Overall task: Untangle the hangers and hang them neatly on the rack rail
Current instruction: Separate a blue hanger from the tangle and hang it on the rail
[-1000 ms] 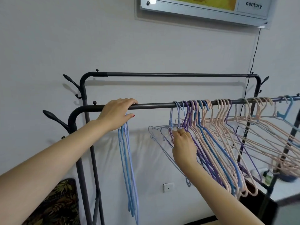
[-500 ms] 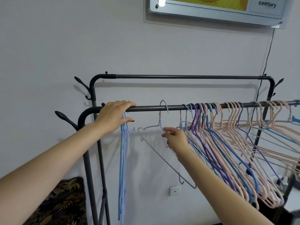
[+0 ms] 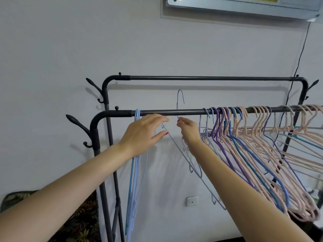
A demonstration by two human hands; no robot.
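Head view: the right hand (image 3: pixel 189 129) pinches the neck of one pale grey-blue hanger (image 3: pixel 188 154) between thumb and fingertips, just below the front rail (image 3: pixel 174 112) of the rack. The hanger's hook rises above the rail, lifted clear of it, while the body slopes down and to the right under the right forearm.

Change since the earlier frames: one second ago this hanger sat hooked on the rail at the left edge of the tangled bunch. Half a second ago it had been drawn left and its hook was rising off the rail. It is now free of the bunch. The left hand (image 3: pixel 145 131) was gripping the rail over the sorted group; it has released the rail and now reaches toward the hanger's upper shoulder with fingers spread apart and thumb extended below. No firm contact with the wire can be confirmed.

Sorted hangers (image 3: pixel 137 154): a small light-blue group hangs straight down at the left end of the front rail, near the bend. Tangled bunch (image 3: pixel 244 137): purple, blue and pink hangers crowd the right half of the rail, bodies splayed and overlapping. The rear rail (image 3: pixel 209 78) carries nothing.

Assessment: separation of this hanger appears complete. The remaining step is to lower its hook onto the rail beside the light-blue group. Most of the bunch awaits sorting.
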